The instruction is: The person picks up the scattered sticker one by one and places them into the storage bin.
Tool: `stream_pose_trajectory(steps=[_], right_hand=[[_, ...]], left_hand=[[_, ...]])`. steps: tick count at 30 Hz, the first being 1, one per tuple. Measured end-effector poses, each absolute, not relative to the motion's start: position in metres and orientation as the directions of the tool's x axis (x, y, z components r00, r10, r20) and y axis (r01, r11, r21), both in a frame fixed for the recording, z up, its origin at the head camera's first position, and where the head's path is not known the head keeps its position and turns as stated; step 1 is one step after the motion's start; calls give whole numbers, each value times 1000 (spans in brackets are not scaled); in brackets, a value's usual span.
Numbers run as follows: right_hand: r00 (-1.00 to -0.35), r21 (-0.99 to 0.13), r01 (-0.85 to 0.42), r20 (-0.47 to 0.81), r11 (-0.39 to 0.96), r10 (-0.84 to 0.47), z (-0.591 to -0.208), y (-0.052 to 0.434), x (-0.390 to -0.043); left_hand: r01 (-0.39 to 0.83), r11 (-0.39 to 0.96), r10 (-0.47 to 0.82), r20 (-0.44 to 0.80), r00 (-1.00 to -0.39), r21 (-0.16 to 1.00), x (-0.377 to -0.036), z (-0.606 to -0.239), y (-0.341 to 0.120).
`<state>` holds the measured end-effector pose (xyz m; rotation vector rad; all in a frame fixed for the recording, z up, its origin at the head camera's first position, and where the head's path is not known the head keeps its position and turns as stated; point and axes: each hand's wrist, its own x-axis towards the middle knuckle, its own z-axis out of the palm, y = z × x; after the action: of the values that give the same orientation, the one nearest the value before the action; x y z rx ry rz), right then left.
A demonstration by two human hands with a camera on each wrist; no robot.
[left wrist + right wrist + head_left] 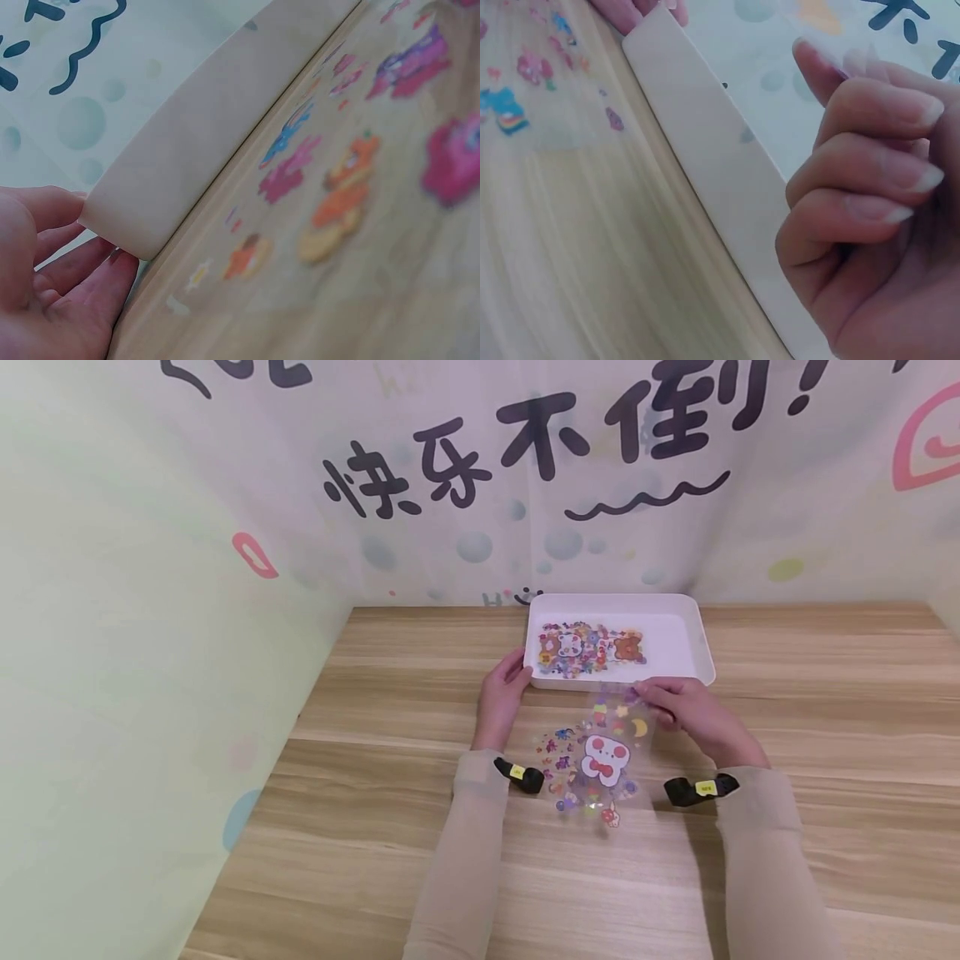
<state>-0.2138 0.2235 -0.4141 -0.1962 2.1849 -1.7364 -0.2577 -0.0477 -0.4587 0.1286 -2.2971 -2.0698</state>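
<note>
The left hand point(501, 693) rests at the near-left corner of the white tray point(693, 639). Its fingers are straight and relaxed, touching the tray wall; the left wrist view shows the fingertips point(56, 225) against the rounded corner, gripping nothing.

Inside the tray lies a sticker sheet point(591, 650) printed with bears and small coloured figures, lying flat on the tray floor towards its left side.

Just near of the tray, between the two forearms, a second, transparent sticker sheet point(600, 760) lies over the wooden table point(825, 760). Its far edge is lifted towards the tray's near wall; its near end is on or close to the table.

The right hand point(686, 710) holds that far edge. The fingers are curled, pinching the sheet at its top right; the right wrist view shows the curled fingers point(855, 187) beside the tray wall, though the pinch point itself is hidden there.

Judged step: the tray is being steadied while the transparent sheet is picked up for transfer. The next move calls for lifting the sheet clear of the table, carrying it over the near wall, and laying it flat without creasing.
</note>
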Motion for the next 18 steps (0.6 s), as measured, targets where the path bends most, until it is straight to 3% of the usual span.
stream_pose_trajectory(steps=[18], right_hand=[[-934,-988,135,-151,73,-323,-414,224,-215]], left_hand=[[-18,85,-97,-10,-995,996,-257,-457,-48]])
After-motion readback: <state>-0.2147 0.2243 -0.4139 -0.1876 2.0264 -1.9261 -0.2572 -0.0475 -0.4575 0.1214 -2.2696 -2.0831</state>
